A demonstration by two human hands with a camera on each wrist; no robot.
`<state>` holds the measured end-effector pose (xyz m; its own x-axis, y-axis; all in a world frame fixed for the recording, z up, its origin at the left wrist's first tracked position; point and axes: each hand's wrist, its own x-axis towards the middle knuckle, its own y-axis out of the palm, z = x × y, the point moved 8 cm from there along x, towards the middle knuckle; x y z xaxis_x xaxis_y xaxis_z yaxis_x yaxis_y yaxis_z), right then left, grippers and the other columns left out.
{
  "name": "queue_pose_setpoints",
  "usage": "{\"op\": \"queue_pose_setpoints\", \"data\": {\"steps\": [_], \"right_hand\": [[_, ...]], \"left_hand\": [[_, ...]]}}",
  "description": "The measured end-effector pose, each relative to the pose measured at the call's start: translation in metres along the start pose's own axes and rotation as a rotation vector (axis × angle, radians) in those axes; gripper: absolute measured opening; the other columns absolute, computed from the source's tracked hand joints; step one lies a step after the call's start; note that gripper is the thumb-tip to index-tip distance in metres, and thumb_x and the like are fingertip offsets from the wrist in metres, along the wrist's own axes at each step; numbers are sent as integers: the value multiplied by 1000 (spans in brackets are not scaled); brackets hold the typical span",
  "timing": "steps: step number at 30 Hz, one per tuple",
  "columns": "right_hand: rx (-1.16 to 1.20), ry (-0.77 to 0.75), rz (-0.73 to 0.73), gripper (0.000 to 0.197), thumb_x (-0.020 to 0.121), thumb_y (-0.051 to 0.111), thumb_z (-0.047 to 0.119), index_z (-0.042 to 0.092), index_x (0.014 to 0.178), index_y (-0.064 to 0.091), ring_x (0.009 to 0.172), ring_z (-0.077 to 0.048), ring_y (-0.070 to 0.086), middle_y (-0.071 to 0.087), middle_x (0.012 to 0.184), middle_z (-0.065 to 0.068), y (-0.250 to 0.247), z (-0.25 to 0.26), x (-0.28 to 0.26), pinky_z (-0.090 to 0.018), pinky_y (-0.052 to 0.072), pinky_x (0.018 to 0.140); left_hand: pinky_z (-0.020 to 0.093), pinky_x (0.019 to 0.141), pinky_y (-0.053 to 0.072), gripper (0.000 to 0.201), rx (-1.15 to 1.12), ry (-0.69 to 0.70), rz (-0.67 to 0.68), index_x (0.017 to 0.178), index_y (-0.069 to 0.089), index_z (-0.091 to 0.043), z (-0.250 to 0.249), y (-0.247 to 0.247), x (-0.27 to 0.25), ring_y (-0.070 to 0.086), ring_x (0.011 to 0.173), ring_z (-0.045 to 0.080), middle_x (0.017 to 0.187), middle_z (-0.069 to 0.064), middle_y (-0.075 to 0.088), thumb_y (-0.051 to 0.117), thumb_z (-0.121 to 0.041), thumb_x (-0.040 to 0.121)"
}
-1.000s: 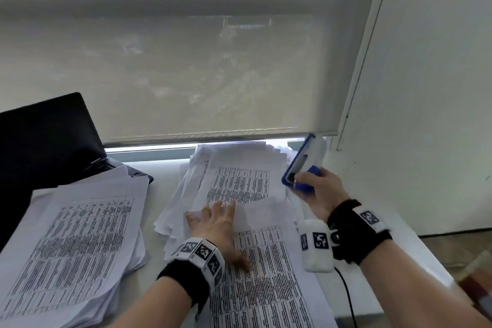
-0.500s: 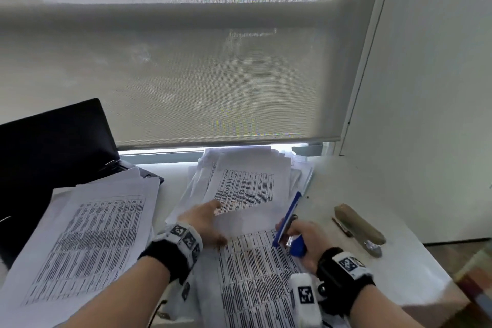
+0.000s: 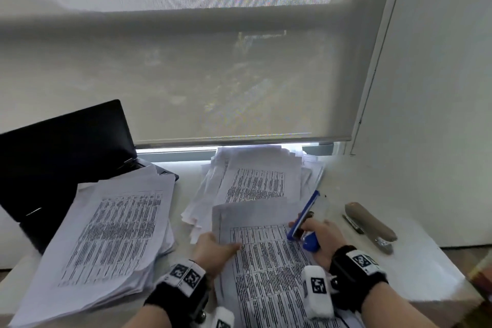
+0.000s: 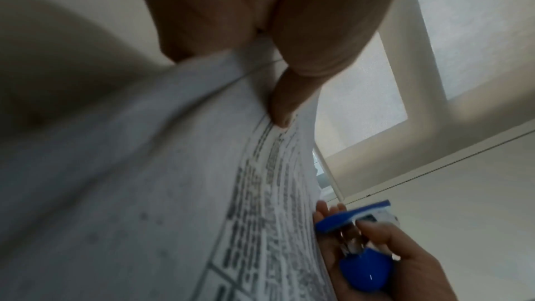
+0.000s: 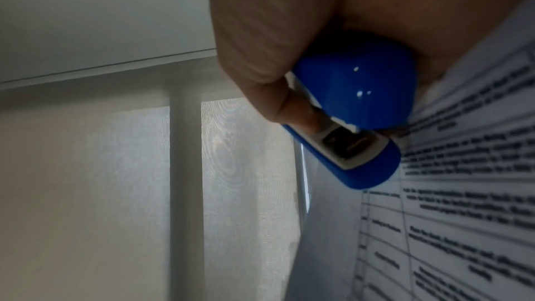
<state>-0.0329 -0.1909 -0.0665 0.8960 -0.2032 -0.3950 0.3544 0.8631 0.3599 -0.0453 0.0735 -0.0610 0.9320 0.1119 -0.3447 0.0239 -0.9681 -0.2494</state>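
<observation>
Head view: observed the right hand (image 3: 326, 237) wrapped round a blue stapler (image 3: 303, 214), fingers and thumb curled about its rear end, long blue arm pointing away toward the blind (image 3: 213, 74). Confirmed on the right wrist view: front of the stapler lying against the right margin of the printed sheets (image 3: 266, 255), near their top corner; could not tell whether paper already sits inside the mouth. Noted the left hand (image 3: 215, 250) pinching the left edge of the same sheets, thumb on top and fingers beneath, that edge raised off the desk (image 3: 420, 269). Compared with a second ago: found the stapler then held high at the far right, close to the foot of the blind, and the left hand lying flat on the page with fingers straight. Half a second ago, found the tool already lowered to the right edge. Judged from this: approach finished, sheets gathered and steadied, fastening not yet made. Judged next: seat the corner fully in the mouth, then squeeze; risk of a skewed or missed staple on any slip of the raised sheets. Recorded elsewhere: a second pile (image 3: 258, 181) behind, a larger pile (image 3: 111, 234) to the left partly over a black laptop (image 3: 66, 146), and a grey stapler (image 3: 370, 226) idle on the desk to the right, apart from both hands.
</observation>
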Motion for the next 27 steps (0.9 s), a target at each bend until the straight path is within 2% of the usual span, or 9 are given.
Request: {"op": "queue_pose_setpoints", "data": {"steps": [4,7,10,13,16,18,20,23,27], "right_hand": [[-304,-142,47,25,78,59,-13,-5,100,66,56,-18,58,64,67,-10,-14,32,-20,-25,47,52],[-446,-163,256,34,59,60,-1,0,92,66,55,-11,60,64,70,-7,4,61,-53,-20,46,51],[-511,-249,350,38,54,63,7,3,91,67,70,-30,60,63,83,-19,34,103,-83,-34,47,65],[-555,-542,269,39,53,62,14,1,89,69,64,-26,54,60,71,-14,68,168,-116,-35,43,60],[-580,-829,203,12,70,62,5,-2,80,60,42,-7,40,47,48,11,96,214,-157,-20,33,43],[-568,-917,194,12,73,62,4,7,69,51,39,-4,35,43,45,11,105,214,-181,-16,30,40],[-539,-889,202,13,65,60,13,10,72,50,44,-6,39,46,52,10,103,195,-185,-19,33,42],[-548,-760,190,28,58,60,17,6,82,49,48,-9,41,49,61,1,89,156,-169,-23,34,45],[-527,-640,123,22,61,62,12,12,81,53,58,-21,50,54,68,-7,65,129,-154,-29,40,51]], "left_hand": [[32,48,56,37,-26,140,11,77,66,5,-31,-16,-4,66,50,21,57,8,68,88,-24,67],[53,69,59,53,-65,189,36,83,69,8,-56,-29,-4,70,74,43,78,23,72,93,-28,54],[66,79,53,53,-80,295,63,88,67,14,-104,-28,-19,69,83,45,88,31,70,92,-24,59],[59,81,56,11,-149,521,-47,81,71,-6,-171,-35,-52,72,84,36,86,19,74,81,-7,75],[57,79,57,12,-293,732,-159,85,67,-14,-224,-49,-94,70,87,38,89,17,73,76,-7,81],[59,76,57,17,-323,827,-226,89,63,-11,-234,-57,-111,67,87,43,91,20,71,75,-18,79],[56,73,57,24,-292,808,-271,90,63,-11,-221,-55,-112,66,82,41,88,17,70,75,-28,78],[42,71,58,25,-192,702,-336,87,67,-19,-187,-53,-103,69,76,21,80,-2,72,80,-36,75],[22,62,56,23,-300,664,-357,88,70,-16,-169,-61,-100,70,70,7,74,-9,73,85,-18,71]]}}
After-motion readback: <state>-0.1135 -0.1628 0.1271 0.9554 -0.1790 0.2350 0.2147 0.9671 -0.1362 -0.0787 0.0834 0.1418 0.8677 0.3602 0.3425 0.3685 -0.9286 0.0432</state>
